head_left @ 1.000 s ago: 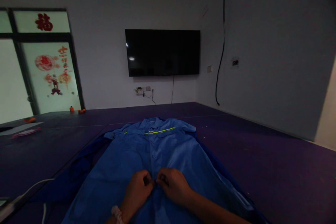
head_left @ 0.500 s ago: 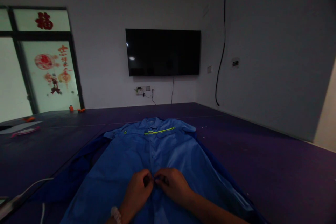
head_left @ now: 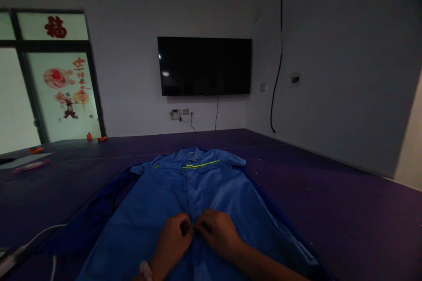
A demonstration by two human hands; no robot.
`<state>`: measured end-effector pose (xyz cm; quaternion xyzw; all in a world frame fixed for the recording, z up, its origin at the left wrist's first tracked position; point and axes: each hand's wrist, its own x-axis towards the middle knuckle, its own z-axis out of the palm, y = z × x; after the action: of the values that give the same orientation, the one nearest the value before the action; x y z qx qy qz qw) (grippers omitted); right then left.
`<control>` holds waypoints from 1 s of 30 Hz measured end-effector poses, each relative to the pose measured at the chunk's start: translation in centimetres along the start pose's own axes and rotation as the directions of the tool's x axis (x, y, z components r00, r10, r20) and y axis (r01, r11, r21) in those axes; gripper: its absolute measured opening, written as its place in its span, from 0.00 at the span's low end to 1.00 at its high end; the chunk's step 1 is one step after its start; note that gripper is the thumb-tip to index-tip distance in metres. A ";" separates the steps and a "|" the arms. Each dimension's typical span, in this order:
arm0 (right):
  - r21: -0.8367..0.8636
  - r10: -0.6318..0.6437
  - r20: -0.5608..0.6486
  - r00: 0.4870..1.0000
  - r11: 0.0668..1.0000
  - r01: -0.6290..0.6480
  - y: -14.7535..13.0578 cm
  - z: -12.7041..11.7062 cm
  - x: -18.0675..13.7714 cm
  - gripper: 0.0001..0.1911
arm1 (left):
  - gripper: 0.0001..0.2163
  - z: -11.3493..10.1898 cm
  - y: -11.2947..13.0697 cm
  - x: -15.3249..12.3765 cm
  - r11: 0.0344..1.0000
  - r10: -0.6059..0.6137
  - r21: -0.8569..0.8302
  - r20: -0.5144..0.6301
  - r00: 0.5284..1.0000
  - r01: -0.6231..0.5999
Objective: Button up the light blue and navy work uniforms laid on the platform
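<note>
A blue short-sleeved work shirt (head_left: pixel 158 202) with a yellow-green stripe across the chest lies front up, its collar pointing away from me. Both hands meet low on its button placket. My left hand (head_left: pixel 176 235), with a pale scrunchie (head_left: pixel 146 270) at the wrist, pinches the placket's edge between thumb and fingers. Opposite it, my right hand (head_left: pixel 219 232) pinches at the same spot, the fingertips nearly touching. Any button between them is hidden by the fingers. Darker blue cloth (head_left: pixel 89 215) shows beneath the shirt on both sides.
The shirt rests on a broad purple surface (head_left: pixel 329 210). A white cable (head_left: pixel 42 230) lies at the lower left. Farther off on the left are small orange objects (head_left: pixel 102 139) and a pink-edged item (head_left: pixel 33 165). A television (head_left: pixel 204 66) hangs on the far wall.
Both hands stay at the same place on the placket. The right fingers have shifted slightly; the shirt lies as before.
</note>
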<state>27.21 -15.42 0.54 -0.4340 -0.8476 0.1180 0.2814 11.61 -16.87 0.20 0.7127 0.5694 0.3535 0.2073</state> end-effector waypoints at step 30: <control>0.263 0.090 -0.032 0.995 0.962 -0.079 0.5 0.7 0.4 0.07 | 0.03 -0.2 0.0 0.1 0.996 -0.067 0.067 0.086 0.994 0.061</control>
<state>26.93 -14.76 -0.13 -0.4312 -0.7991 0.2314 0.3492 11.48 -16.82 0.39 0.7152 0.5934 0.2964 0.2202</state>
